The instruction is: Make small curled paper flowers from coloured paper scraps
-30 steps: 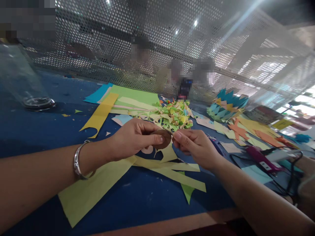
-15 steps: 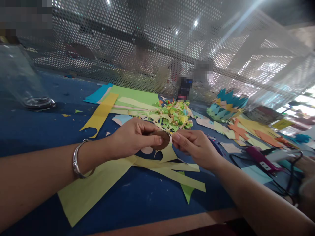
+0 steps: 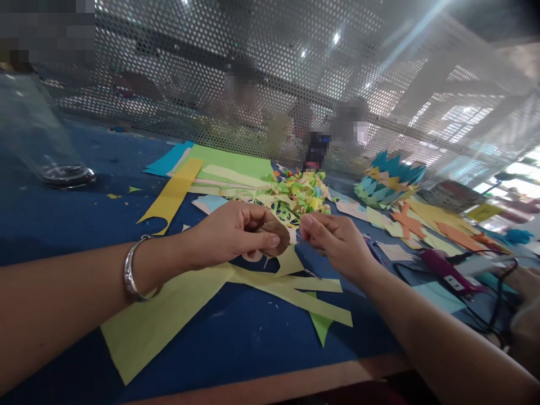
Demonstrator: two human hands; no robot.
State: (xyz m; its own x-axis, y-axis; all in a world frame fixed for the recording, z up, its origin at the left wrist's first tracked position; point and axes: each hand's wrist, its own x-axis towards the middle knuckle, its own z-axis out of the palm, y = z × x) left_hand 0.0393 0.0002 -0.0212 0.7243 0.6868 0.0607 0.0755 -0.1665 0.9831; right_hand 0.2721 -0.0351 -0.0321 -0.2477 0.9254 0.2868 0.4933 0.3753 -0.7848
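Note:
My left hand (image 3: 236, 233) is closed on a round brown disc (image 3: 278, 236), with the thumb across its face and the fingers behind it. Just right of the disc, my right hand (image 3: 333, 236) is held in a pinch. Something thin and dark seems to poke from its fingertips, too small to name. A small gap parts the right fingertips from the disc. Beneath the hands lie pale yellow-green paper strips (image 3: 312, 306) and a larger yellow-green sheet (image 3: 164, 326). Behind them rises a heap of curled paper scraps (image 3: 310, 194).
A clear glass vessel (image 3: 63, 174) stands at the left. Green sheets (image 3: 236, 160) and a cut yellow strip (image 3: 175, 194) lie further back. To the right are a layered paper crown (image 3: 390, 180), orange cut-outs (image 3: 407, 222), a purple power strip (image 3: 451, 273) with cables and another person's hand (image 3: 525, 281).
My right hand has shifted slightly up and to the right, away from the disc's edge. My left hand still holds the disc in nearly the same place.

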